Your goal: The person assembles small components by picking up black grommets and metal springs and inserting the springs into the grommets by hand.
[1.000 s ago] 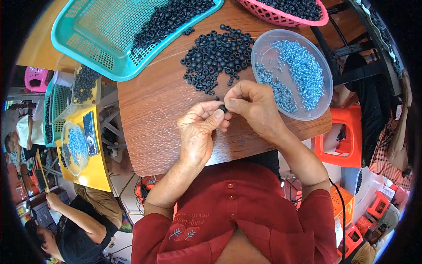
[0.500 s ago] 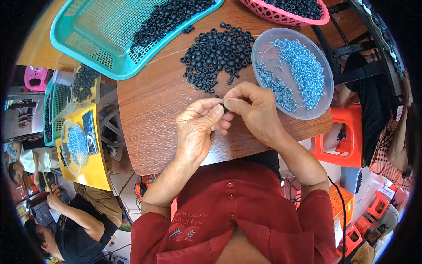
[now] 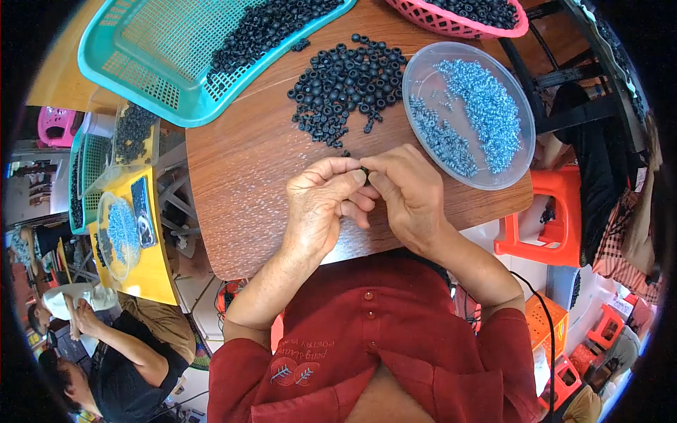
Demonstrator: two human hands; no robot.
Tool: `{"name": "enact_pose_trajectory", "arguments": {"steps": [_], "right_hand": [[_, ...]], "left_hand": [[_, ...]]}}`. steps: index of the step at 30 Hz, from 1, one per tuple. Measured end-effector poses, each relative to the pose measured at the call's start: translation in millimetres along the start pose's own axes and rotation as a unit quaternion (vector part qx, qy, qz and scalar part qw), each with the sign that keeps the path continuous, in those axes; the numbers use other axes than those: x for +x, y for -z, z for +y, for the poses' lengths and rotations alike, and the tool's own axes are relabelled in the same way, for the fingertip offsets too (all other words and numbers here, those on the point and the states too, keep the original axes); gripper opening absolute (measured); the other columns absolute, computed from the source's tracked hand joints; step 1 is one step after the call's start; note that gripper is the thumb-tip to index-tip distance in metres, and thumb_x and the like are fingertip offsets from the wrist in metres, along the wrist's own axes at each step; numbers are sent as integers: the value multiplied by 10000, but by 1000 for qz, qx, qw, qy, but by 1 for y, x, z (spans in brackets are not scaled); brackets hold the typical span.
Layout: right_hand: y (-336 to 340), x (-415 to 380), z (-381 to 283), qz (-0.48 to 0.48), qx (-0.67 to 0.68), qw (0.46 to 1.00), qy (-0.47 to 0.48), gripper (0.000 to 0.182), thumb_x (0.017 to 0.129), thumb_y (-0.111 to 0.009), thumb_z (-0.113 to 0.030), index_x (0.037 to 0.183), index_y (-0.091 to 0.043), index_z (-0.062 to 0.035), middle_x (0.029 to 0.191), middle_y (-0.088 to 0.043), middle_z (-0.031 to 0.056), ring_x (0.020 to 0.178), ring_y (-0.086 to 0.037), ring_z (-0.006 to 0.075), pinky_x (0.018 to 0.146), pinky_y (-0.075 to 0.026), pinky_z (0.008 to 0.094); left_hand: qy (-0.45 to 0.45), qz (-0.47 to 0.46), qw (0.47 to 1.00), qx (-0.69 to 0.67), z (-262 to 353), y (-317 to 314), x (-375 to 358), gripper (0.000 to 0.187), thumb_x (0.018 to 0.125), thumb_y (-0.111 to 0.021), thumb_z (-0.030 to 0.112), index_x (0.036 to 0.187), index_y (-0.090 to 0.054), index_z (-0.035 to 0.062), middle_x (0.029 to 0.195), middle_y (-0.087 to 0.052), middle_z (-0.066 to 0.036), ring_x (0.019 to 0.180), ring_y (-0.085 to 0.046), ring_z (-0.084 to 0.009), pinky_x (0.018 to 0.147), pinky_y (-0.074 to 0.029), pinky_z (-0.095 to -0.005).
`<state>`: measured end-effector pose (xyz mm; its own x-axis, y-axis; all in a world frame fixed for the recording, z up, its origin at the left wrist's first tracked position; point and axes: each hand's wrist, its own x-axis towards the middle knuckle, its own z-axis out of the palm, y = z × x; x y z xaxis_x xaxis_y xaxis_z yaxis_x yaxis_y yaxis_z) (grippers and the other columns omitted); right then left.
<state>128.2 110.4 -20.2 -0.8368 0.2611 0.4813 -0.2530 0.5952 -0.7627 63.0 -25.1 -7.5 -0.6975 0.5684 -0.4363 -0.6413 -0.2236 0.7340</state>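
My left hand (image 3: 317, 209) and my right hand (image 3: 416, 201) meet over the wooden table (image 3: 243, 190), near its front edge. Thumbs and forefingers of both pinch one small black ring-like piece (image 3: 365, 170), mostly covered by the fingertips. Beyond them lies a loose pile of similar round black pieces (image 3: 345, 81), many with a hole in the middle. A single black piece (image 3: 345, 153) rests just past my left fingers. To the right of the pile, a shallow clear plastic lid or tray (image 3: 417, 79) holds small shiny blue pieces (image 3: 486, 106) in two heaps.
A turquoise mesh basket (image 3: 134, 92) with black pieces stands back left; a pink basket (image 3: 451, 32) with more is at the far edge. Red plastic stools (image 3: 553, 243) are on the right. At left, a co-worker in black (image 3: 134, 377) sits by a yellow table (image 3: 161, 275).
Both hands have turned slightly, the right thumb now lower, still pinching the black piece. At left, the co-worker's hands have shifted and a person in white behind has moved down in view.
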Motion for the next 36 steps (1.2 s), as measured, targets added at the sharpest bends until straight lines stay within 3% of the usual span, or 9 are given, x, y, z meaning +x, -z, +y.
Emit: {"name": "enact_pose_trajectory", "arguments": {"steps": [4, 11, 13, 16, 20, 25, 28, 36], "right_hand": [[2, -3, -7, -6, -23, 999, 25, 348, 649, -607, 52, 984, -651, -31, 760, -578, 94, 723, -551, 285, 626, -439, 392], [10, 2, -5, -44, -8, 999, -4, 315, 687, -664, -21, 1001, -640, -8, 795, -589, 105, 740, -549, 292, 642, -448, 380], [11, 4, -5, -51, -55, 997, 36, 326, 691, -705, -88, 993, -623, 0, 826, -580, 111, 758, -541, 295, 636, -444, 386], [13, 7, -7, -100, -94, 989, 47, 360, 681, -708, -26, 1025, -617, 32, 853, -615, 130, 754, -567, 292, 649, -467, 369], [10, 8, -3, -99, -110, 986, 70, 326, 677, -689, -11, 989, -610, 47, 836, -603, 139, 739, -558, 311, 631, -459, 380], [10, 9, 3, -55, -106, 986, 113, 289, 662, -671, 15, 936, -595, 70, 808, -583, 157, 695, -535, 320, 583, -437, 394], [8, 9, 6, -40, -112, 985, 127, 296, 608, -717, -105, 842, -574, 6, 739, -505, 106, 690, -493, 288, 576, -425, 381], [-1, 10, 11, -24, -87, 980, 177, 329, 536, -682, -84, 831, -577, 15, 720, -477, 99, 659, -479, 273, 550, -414, 371]], "left_hand": [[4, 13, 1000, 6, -3, 2, 1, 145, 834, -620, 18, 959, -595, -54, 744, -650, -163, 560, -637, -191, 398, -511, -279], [7, 24, 1000, -11, -3, 3, 3, 119, 805, -618, -11, 918, -603, -45, 710, -625, -104, 518, -604, -159, 389, -492, -279], [0, 31, 999, -20, -4, 3, 3, 132, 787, -630, -21, 916, -614, -40, 711, -618, -78, 520, -591, -145, 443, -481, -263], [-27, 51, 998, -4, -10, 5, 6, 154, 774, -641, -26, 926, -626, -38, 716, -616, -62, 532, -587, -142, 512, -467, -240], [-27, 48, 998, 22, -6, 3, 5, 164, 789, -657, 4, 945, -632, -36, 740, -634, -72, 586, -616, -152, 558, -463, -226], [2, -26, 999, 27, -1, 3, 0, 209, 888, -612, 142, 961, -631, -52, 790, -668, -115, 679, -657, -181, 579, -482, -255], [1, -51, 998, 41, -4, 6, -3, 246, 911, -585, 167, 973, -627, -67, 788, -669, -139, 663, -653, -194, 587, -489, -264], [-31, -34, 998, 46, -4, 5, -4, 234, 900, -592, 147, 904, -636, -83, 776, -666, -156, 630, -634, -196, 573, -487, -271]]}}
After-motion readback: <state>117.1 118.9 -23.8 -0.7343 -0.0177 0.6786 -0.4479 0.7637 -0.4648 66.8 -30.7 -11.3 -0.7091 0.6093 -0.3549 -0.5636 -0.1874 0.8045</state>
